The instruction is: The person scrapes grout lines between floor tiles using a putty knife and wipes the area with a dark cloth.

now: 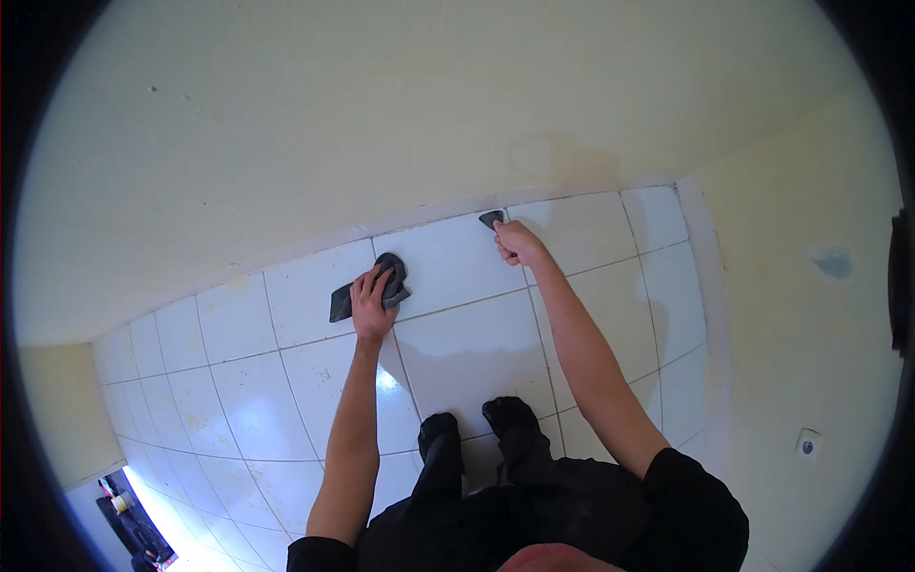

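My left hand (371,303) rests on a crumpled dark grey cloth (393,276) on the white tiled floor (467,348), its fingers curled over the fabric. One flap of the cloth sticks out to the left of the hand. Farther right, at the foot of the far wall, my right hand (518,243) is closed on a small dark scraper (491,219). The scraper's flat, wedge-shaped blade points up and left, close to the wall's lower edge. My fist hides its handle.
A cream wall (400,114) runs along the far side, and another wall (791,324) with a socket (808,443) stands at the right. My feet (510,415) in dark socks are on the tiles. Yellowish stains (195,419) mark tiles at left. Dark items (129,520) lie at the lower left.
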Tool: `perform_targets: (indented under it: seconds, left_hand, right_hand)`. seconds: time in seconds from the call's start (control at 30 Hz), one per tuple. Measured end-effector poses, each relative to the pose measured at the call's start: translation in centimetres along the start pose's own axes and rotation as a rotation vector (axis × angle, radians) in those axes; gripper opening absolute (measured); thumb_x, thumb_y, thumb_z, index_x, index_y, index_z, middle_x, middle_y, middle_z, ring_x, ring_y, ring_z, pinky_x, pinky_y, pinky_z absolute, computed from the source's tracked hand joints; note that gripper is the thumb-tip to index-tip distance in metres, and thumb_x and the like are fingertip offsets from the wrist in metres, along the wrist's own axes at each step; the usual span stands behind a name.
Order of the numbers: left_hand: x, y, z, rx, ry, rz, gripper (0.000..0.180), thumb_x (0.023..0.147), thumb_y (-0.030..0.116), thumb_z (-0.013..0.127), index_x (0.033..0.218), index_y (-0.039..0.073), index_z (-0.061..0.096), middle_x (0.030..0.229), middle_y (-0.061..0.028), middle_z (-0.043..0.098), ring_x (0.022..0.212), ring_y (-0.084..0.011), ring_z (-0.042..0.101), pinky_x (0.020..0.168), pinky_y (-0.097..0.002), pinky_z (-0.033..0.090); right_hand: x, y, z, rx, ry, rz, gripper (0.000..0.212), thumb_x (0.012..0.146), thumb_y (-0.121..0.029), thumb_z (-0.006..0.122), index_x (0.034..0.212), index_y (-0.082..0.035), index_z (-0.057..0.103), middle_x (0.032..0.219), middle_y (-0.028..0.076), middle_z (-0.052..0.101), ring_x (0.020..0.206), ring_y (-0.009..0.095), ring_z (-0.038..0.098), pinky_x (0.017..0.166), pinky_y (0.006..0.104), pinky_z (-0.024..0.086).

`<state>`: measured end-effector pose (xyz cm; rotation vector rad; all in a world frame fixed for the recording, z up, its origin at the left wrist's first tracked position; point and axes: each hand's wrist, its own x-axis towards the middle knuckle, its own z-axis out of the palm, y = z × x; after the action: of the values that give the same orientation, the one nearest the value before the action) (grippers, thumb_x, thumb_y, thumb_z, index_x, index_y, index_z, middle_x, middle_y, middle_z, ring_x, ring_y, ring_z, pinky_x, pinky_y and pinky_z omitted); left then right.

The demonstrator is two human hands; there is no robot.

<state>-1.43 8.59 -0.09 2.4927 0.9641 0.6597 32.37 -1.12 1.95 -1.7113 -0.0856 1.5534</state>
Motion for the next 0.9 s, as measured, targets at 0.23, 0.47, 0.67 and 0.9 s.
perform_targets:
  seconds: [0.23, 0.47, 0.67, 0.9]
  left_hand:
    - [0.2, 0.2, 0.1, -0.019, -0.013, -0.005, 0.059, 0.067, 0.007, 0.068, 0.126, 0.012, 0.066, 0.136, -0.0093, 0.059, 0.121, -0.0353, 0.052, 0.105, -0.0476, 0.040]
    - [0.1, -0.5, 0.1, -0.017, -0.024, -0.002, 0.060, 0.067, 0.006, 0.067, 0.126, 0.012, 0.065, 0.136, -0.0081, 0.058, 0.123, -0.0352, 0.051, 0.107, -0.0481, 0.039]
    - [0.3, 0.2, 0.3, -0.018, -0.019, -0.010, 0.062, 0.065, 0.003, 0.066, 0.126, 0.012, 0.065, 0.136, -0.0081, 0.058, 0.123, -0.0348, 0.051, 0.107, -0.0484, 0.039]
    - [0.0, -0.1, 0.1, -0.007, -0.018, -0.015, 0.062, 0.065, 0.003, 0.066, 0.127, 0.012, 0.065, 0.137, -0.0082, 0.058, 0.123, -0.0343, 0.052, 0.107, -0.0476, 0.040]
  right_hand:
    - [0.1, -0.1, -0.9, -0.130, 0.080, 0.021, 0.047, 0.109, -0.039, 0.037, 0.070, -0.014, 0.037, 0.054, -0.003, 0.030, 0.041, 0.012, 0.027, 0.038, 0.0307, 0.016]
    - [0.4, 0.4, -1.2, 0.448, -0.258, 0.160, 0.044, 0.109, -0.044, 0.038, 0.076, -0.016, 0.040, 0.055, -0.006, 0.027, 0.041, 0.008, 0.024, 0.035, 0.0281, 0.014]
    - [0.3, -0.1, -2.7, 0.353, -0.167, 0.130, 0.035, 0.108, -0.033, 0.039, 0.078, -0.014, 0.040, 0.056, -0.007, 0.025, 0.041, 0.007, 0.021, 0.034, 0.0271, 0.013]
    - [-0.3, -0.6, -1.6, 0.003, 0.018, 0.038, 0.039, 0.109, -0.038, 0.036, 0.078, -0.015, 0.040, 0.056, -0.007, 0.026, 0.041, 0.007, 0.021, 0.037, 0.0288, 0.013]
